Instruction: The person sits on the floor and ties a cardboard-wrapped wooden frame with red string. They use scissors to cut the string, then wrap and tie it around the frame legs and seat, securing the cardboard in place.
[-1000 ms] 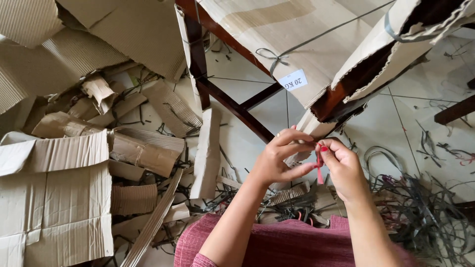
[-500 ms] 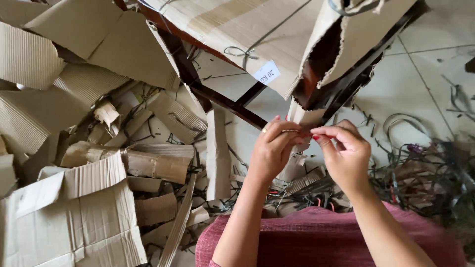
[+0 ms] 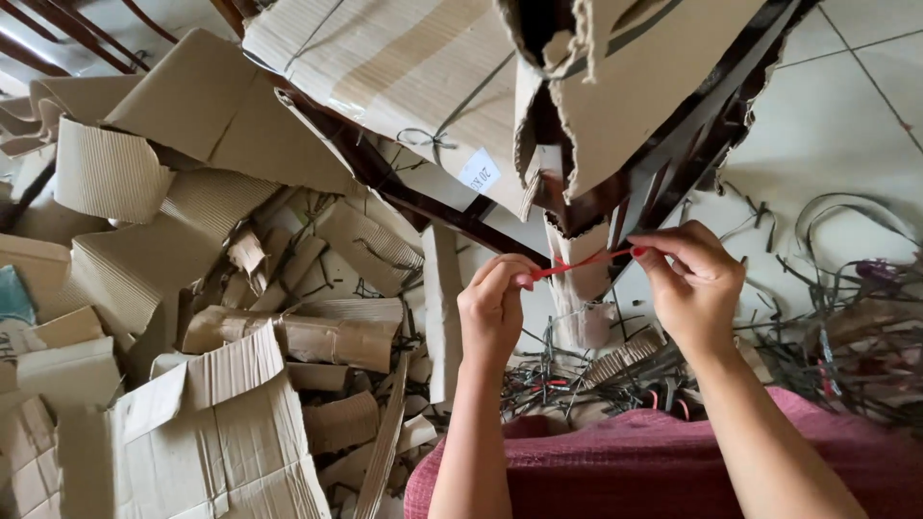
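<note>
A thin red strip [image 3: 586, 261], like a plastic tie or band, runs stretched between the two hands in the middle of the view, in front of a strip of corrugated cardboard [image 3: 580, 288] that wraps a dark wooden leg. The left hand [image 3: 495, 308] pinches the strip's left end, fingers [image 3: 524, 274] closed tight on it. The right hand [image 3: 694, 284] pinches the right end, slightly higher, between thumb and forefinger, also closed on it.

Above the hands hangs a piece of dark wooden furniture [image 3: 673, 154] bundled in tan cardboard wrapping [image 3: 423, 86], whose torn edge shows the fluted inner layer. Thin string crosses the wrapping and is knotted on it. A small white rectangular label [image 3: 479, 173] sits on the wrapping, up and left of the hands.

To the left lies a heap of cardboard scraps [image 3: 192, 288]: curled corrugated sheets, rolled tubes and flat torn panels, all brown and matte. A larger folded box panel [image 3: 221, 432] lies nearest on the left. To the right, on the pale tiled floor [image 3: 856, 106], sits a tangle of dark cut straps [image 3: 846, 308] and bands. At the near edge is a dark pink woven garment [image 3: 654, 471] over the person's lap.
</note>
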